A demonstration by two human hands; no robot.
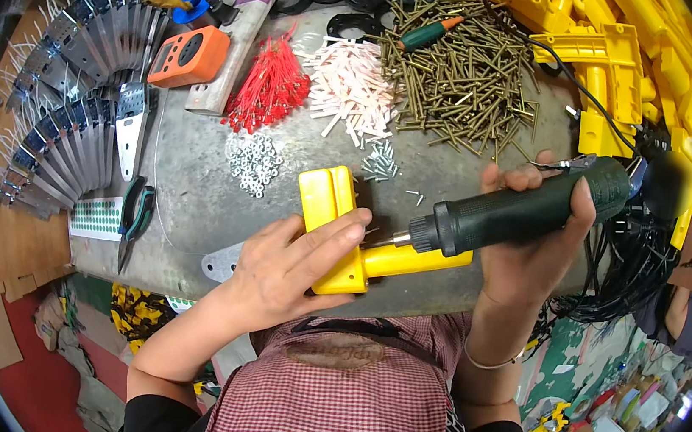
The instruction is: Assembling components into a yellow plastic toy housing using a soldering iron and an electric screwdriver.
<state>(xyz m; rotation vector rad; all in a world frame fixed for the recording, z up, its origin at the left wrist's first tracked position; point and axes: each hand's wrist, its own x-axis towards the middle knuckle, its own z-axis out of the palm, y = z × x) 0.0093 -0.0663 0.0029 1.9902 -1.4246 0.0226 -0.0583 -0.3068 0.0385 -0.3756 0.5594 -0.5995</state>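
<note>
My left hand is closed around a yellow plastic housing with a handle, pressing it to the grey worktop near its front edge. A pale metal plate sticks out on the hand's left. My right hand grips a dark green electric screwdriver, tilted with its bit toward the housing's right side. Whether the bit touches a screw there cannot be made out. Beyond the housing lie small silver screws and a heap of hex nuts.
At the back are long brass-coloured screws, white sleeves, red wired parts and an orange meter. Metal blades with circuit boards and pliers lie left. Yellow housings and black cables crowd the right.
</note>
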